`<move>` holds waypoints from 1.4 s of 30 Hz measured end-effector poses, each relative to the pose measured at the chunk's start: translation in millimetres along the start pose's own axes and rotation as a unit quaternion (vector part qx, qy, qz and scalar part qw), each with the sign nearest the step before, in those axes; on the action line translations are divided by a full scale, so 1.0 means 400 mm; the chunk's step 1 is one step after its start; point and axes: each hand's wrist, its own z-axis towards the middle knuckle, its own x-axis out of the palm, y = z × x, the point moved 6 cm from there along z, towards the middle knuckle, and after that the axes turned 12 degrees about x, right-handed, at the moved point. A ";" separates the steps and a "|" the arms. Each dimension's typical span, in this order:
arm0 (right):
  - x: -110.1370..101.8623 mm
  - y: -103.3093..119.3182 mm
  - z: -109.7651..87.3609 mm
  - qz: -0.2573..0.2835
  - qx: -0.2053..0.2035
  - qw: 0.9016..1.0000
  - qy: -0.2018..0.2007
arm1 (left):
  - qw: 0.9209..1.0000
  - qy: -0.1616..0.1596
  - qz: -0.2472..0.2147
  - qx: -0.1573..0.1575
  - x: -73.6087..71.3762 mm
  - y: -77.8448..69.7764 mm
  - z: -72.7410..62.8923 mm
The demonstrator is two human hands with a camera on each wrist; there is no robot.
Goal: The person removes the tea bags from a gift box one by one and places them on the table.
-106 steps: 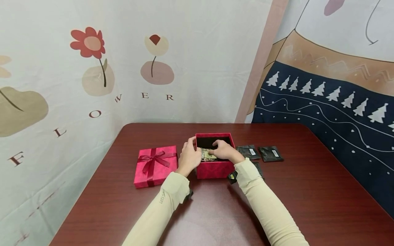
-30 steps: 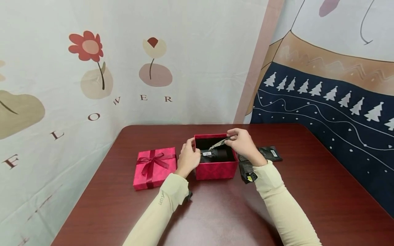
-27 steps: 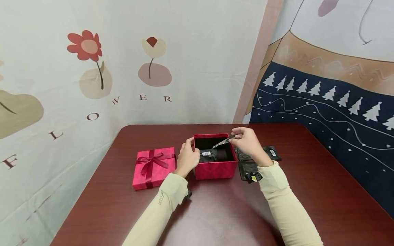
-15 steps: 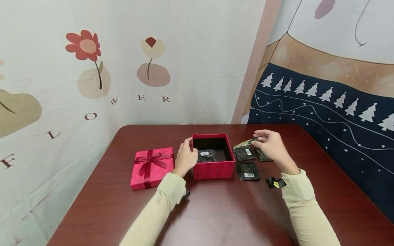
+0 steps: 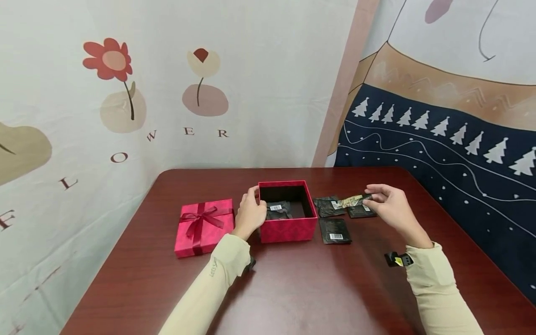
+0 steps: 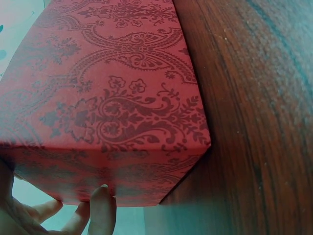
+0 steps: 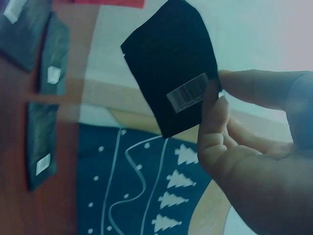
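Pinched by one edge between thumb and fingertips of the right hand (image 5: 391, 207): a small flat packet (image 7: 168, 73), raised above the worktop (image 5: 293, 288) and apart from the three loose packets (image 5: 335, 231) lying between the hands and just under the right one. Steadied by the left hand (image 5: 250, 215), with thumb near the rim and fingertips against the outer wall: the red box (image 5: 289, 231). Beyond the left hand, on its outer side: the ribboned lid (image 5: 205, 228).

Probably light and thin, a little bendy, perhaps slick on the dark face; not obviously fragile, but apt to crease or slip under a corner-only hold. Best taken gently by an edge, thumb and fingertips on opposite faces. For the box, to judge from the look, stiff card, better held at a wall.

Hidden: the packet's contents, plus the strip under the fingers. Too small to read: label and yellowish print. Partly covered beside the left hand: the dark packet inside the box (image 5: 278, 210), with any layer beneath impossible to tell. In the left wrist view, only outer walls visible, nothing inside.
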 end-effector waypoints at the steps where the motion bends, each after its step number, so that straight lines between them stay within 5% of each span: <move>1: -0.001 -0.010 0.000 -0.001 -0.002 1.000 0.001 | 1.000 -0.001 0.001 0.000 0.000 0.001 0.000; 25: -0.025 -0.203 -0.012 0.067 0.000 0.997 0.039 | 1.000 0.006 -0.004 0.002 0.000 0.002 0.002; 42: -0.006 -0.282 -0.007 0.043 0.049 0.995 0.076 | 1.000 0.007 -0.008 0.008 0.002 0.003 0.005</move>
